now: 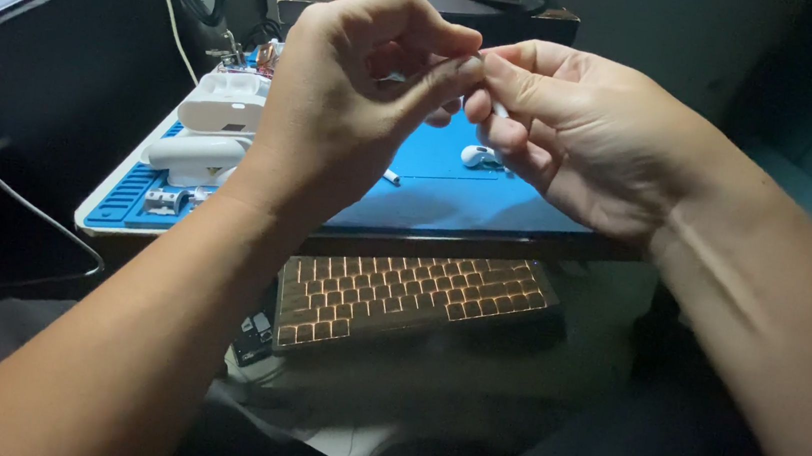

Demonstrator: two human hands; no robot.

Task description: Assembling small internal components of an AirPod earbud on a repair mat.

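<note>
Pinching a tiny white part (499, 110) between both hands, raised above the blue mat (450, 187): left hand (339, 100) and right hand (578, 125) meet fingertip to fingertip, so it's mostly hidden. My call: keep the grip light and stay over the mat in case it slips. Count: one white earbud (479, 155) on the mat, two white cases (210, 132) at its left edge, one backlit keyboard (409, 299) below the tabletop (224, 234).

The left hand (339, 100) and right hand (578, 125) meet fingertip to fingertip above a blue mat (449, 197), pinching a small white piece (499, 110) that is mostly hidden between them. On the mat lie a white earbud (479, 155) and white cases (210, 132). A backlit keyboard (409, 299) sits below the surface (465, 244).
</note>
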